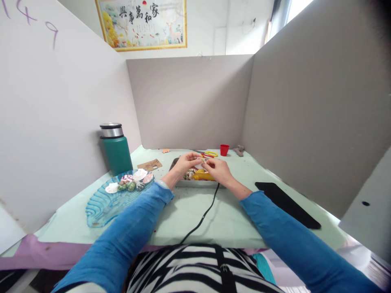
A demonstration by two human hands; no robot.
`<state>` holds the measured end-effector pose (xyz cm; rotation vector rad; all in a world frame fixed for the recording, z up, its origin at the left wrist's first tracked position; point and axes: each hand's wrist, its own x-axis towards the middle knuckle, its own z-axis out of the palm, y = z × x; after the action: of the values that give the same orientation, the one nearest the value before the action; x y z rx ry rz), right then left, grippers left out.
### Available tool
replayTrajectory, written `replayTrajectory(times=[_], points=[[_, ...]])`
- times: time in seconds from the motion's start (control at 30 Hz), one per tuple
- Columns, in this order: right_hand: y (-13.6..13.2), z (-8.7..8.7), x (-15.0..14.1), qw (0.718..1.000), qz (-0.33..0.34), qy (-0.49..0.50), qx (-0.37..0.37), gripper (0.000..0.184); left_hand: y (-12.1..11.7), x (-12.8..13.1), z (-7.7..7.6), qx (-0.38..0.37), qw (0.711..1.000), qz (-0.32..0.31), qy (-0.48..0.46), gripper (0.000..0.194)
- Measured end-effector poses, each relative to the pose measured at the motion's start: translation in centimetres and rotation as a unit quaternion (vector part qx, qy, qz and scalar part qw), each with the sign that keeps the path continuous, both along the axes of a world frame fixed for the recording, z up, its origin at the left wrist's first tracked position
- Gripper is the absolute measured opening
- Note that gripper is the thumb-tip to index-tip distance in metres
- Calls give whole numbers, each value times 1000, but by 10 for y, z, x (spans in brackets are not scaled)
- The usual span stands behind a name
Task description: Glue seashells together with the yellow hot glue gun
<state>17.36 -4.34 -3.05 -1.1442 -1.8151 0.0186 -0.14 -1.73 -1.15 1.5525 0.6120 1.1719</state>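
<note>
My left hand (188,162) and my right hand (216,169) meet over a shallow metal tray (198,184). Their fingertips are pinched together around a small white shell (199,165), partly covered by the fingers. Inside the tray, speckled small shells (189,174) lie beside a yellow glue gun (203,176), whose black cord (201,219) runs toward the table's front edge. A blue glass shell-shaped plate (102,207) stands to the left of my left hand. White, pinkish, green and dark shells (131,186) rest on its far part.
A green bottle (116,152) stands behind the plate, near a brown cardboard piece (149,165). Scissors (210,154), a red cup (224,150) and a grey-brown object (239,150) are at the back. A black flat slab (285,203) lies right. Grey panels (189,101) enclose three sides.
</note>
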Motion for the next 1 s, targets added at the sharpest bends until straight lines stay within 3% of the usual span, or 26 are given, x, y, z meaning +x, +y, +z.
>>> replayTrajectory(times=[0.5,1.0], points=[[0,0,0,1000,-10,-15,-3,34,-11,2,8,21,999,45,20,39],[-3,1,-1,999,3,-17,-27,32,-2,0,2,-30,998,51,15,38]])
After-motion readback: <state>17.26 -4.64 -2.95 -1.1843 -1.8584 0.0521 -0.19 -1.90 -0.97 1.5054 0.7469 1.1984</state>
